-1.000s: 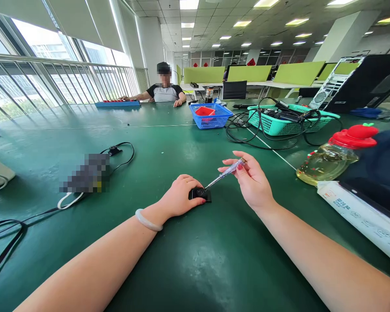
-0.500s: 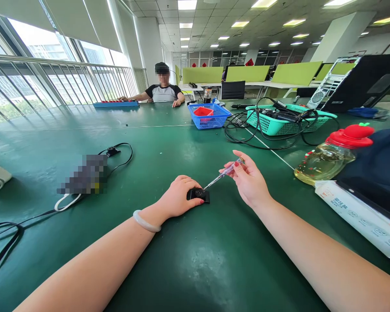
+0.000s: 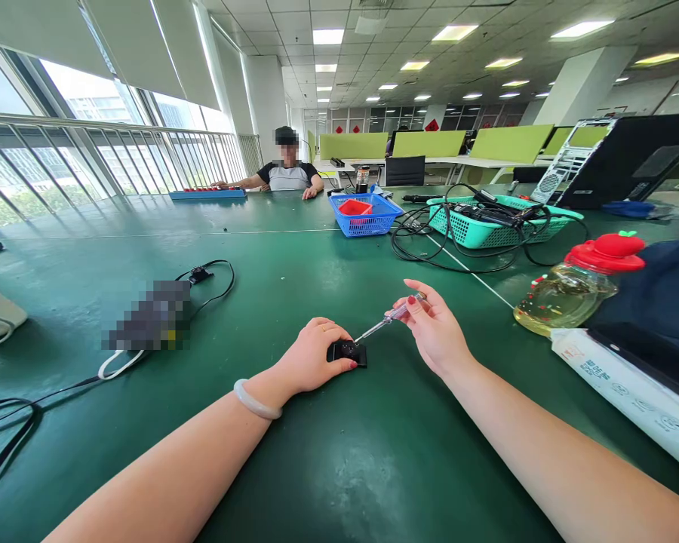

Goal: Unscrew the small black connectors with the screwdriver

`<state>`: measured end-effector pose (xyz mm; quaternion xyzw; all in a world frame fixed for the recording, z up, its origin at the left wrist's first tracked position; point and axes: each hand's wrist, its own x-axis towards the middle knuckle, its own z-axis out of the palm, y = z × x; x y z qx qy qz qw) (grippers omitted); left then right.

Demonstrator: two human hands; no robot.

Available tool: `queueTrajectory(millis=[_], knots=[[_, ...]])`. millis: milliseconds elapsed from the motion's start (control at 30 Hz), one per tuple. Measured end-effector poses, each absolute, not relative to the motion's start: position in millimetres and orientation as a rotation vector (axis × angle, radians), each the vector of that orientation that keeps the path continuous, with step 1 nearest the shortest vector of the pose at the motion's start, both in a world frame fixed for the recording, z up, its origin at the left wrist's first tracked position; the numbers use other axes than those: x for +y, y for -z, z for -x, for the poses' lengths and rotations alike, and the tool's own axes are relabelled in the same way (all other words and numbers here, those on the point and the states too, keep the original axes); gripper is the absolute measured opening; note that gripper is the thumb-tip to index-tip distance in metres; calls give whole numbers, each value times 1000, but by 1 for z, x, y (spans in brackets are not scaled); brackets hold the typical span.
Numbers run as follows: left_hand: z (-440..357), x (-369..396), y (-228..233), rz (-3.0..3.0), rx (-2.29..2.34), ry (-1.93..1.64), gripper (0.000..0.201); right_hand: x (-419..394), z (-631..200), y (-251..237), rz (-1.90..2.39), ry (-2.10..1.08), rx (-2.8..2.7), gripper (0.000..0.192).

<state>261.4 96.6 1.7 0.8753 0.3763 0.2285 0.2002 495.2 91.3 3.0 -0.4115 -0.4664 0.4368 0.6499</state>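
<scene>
On the green table, a small black rectangular part (image 3: 357,356) lies flat under the fingers of my left hand (image 3: 320,353). Thumb and fingers grip it from its left side, covering part of it. My right hand (image 3: 434,326) is closed around the clear handle of a screwdriver (image 3: 385,322). The screwdriver slants down to the left, its metal tip at the upper edge of the black part. Whether the tip sits in a screw is too small to tell.
A blue basket (image 3: 376,224) and a teal basket (image 3: 468,237) with black cables stand farther back. At right are a red-lidded bottle (image 3: 566,294) and a white packet (image 3: 616,392). Cables (image 3: 50,394) lie at left. A person (image 3: 288,177) sits across the table.
The whole view has tilted slightly upward, so everything sits lower in the picture. Both hands keep their hold on the black part and the screwdriver.
</scene>
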Motion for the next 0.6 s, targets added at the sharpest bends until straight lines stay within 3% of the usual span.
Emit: queueTrajectory(millis=[600], knots=[[-262,95,-4,-2442,1096,-597,30,86,-486,-3,887,-1208,-1032,41]])
